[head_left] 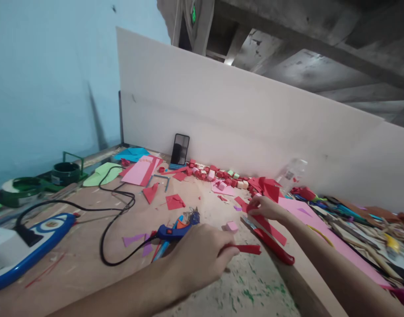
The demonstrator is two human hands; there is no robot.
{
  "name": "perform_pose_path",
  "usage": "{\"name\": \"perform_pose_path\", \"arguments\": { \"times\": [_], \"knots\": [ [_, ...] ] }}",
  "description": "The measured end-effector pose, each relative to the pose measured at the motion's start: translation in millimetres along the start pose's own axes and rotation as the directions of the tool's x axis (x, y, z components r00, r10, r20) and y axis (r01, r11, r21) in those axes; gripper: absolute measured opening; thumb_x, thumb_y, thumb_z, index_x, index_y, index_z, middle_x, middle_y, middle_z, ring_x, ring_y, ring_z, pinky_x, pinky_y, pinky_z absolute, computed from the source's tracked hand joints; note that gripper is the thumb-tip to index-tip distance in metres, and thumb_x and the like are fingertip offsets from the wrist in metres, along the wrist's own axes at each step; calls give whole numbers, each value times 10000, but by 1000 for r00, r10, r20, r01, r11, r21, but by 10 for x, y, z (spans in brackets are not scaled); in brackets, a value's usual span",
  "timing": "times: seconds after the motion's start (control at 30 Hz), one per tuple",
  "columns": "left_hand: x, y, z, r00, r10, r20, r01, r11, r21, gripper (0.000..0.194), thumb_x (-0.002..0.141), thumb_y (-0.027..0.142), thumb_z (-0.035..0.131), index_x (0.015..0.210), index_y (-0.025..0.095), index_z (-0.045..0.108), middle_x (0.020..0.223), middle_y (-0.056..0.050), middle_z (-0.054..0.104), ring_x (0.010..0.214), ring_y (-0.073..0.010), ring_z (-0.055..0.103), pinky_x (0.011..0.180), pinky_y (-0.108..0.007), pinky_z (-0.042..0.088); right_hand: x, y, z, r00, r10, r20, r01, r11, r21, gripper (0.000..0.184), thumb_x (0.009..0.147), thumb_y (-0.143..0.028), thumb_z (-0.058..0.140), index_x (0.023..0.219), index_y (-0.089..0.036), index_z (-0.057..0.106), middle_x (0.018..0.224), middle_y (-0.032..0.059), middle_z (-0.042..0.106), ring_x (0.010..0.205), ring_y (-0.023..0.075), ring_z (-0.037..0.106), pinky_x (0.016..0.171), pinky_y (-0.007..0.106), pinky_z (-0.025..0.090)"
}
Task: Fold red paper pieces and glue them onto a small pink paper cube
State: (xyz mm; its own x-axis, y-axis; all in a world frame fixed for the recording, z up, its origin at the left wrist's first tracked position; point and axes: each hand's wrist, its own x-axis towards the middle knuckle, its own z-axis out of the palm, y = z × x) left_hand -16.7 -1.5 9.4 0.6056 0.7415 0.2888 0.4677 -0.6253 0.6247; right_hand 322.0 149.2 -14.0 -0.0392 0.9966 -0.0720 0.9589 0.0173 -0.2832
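Observation:
Near the middle of the table, my left hand (202, 253) is closed on a narrow red paper strip (250, 249) whose end sticks out to the right. A small pink cube (231, 226) lies just beyond its fingers. My right hand (266, 208) reaches in from the right, fingers bent down onto red paper pieces (271, 229); its fingertips are partly hidden, so a grip cannot be made out. Between the hands lies a red-handled utility knife (274, 246), blade pointing away. Left of my left hand rests a blue hot glue gun (174, 232).
A black cord (106, 242) loops from the glue gun to a blue-and-white power strip (53, 231). Several small paper cubes (215, 172) line the white board (241, 105). A phone (180, 149) leans there, and a plastic bottle (292, 174) stands farther right. Green tape (23, 191) sits left.

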Motion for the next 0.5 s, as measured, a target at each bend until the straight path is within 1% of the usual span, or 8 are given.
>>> {"name": "perform_pose_path", "arguments": {
  "times": [0.13,0.27,0.4,0.5],
  "knots": [
    [-8,-42,39,999,10,34,-11,999,33,267,984,301,610,782,188,741,756,-41,768,689,-180,674,597,-265,336,57,-11,-10,995,65,81,-67,997,28,343,1024,-356,682,1322,-188,658,1350,100,668,1116,277,699,926,471,608],
    [-37,-30,47,999,9,51,-12,998,54,274,996,319,589,801,202,743,769,-37,771,713,-190,685,595,-273,323,81,-45,-22,991,94,98,-101,992,72,346,1018,-360,690,1316,-185,666,1356,94,667,1120,287,697,921,467,610],
    [-50,14,13,996,-8,88,4,999,49,267,989,322,591,816,203,756,761,-44,769,707,-192,683,583,-266,337,54,-122,-20,996,80,48,-86,985,150,355,1008,-364,700,1310,-179,673,1362,87,666,1123,300,695,913,462,611],
    [-49,22,2,995,-4,95,0,999,39,250,979,330,607,835,208,770,764,-47,771,706,-199,686,595,-268,366,4,-185,-62,997,57,-45,-45,970,240,351,1017,-361,691,1318,-183,664,1356,94,666,1122,290,696,922,470,609]
  ]
}}
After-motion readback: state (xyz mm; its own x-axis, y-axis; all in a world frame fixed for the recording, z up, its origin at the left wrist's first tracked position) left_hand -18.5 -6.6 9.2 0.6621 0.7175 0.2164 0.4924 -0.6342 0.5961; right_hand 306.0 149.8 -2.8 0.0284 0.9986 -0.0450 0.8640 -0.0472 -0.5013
